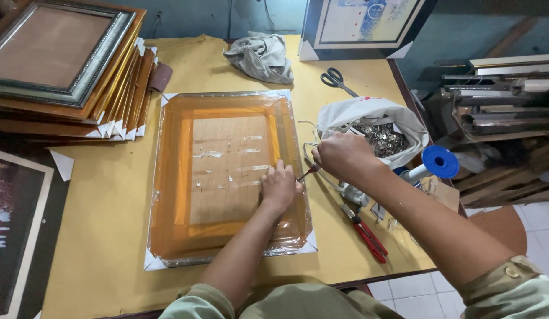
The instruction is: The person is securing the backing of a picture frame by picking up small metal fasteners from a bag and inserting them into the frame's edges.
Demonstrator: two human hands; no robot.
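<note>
Plastic-wrapped frame — left hand pressing, right hand fisted on screwdriver.

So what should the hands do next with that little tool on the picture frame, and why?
Probably press the small tool down at the frame's right edge. The right hand holds the tool with its tip at that edge, and the left hand rests flat on the wrapped frame right beside it, steadying it. What the tip touches is too small to tell.
</note>
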